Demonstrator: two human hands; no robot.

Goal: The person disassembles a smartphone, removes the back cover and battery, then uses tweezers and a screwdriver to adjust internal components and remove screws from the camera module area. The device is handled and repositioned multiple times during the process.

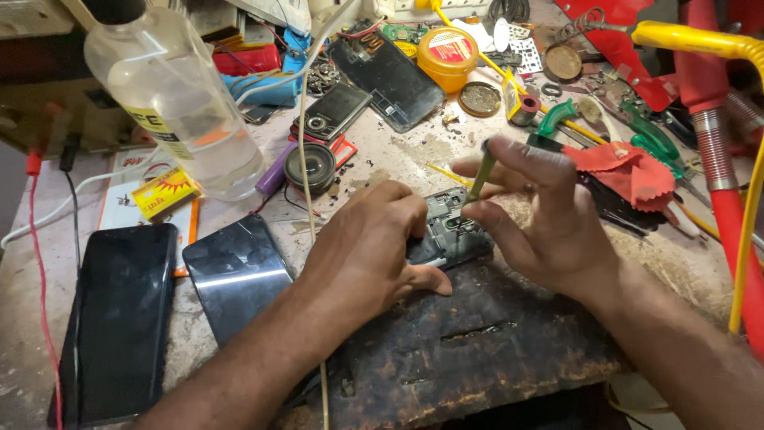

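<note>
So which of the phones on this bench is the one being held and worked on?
The opened phone at the centre, its insides showing: the left hand holds it down and the right hand sets a screwdriver into it. The two dark phones at left lie untouched.

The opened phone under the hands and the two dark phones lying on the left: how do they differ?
The opened phone shows bare inner parts; the two dark phones show smooth glossy faces. The left hand pins the opened phone while the right hand sets a green-handled screwdriver into it; the two dark phones lie untouched. All lie flat.
</note>
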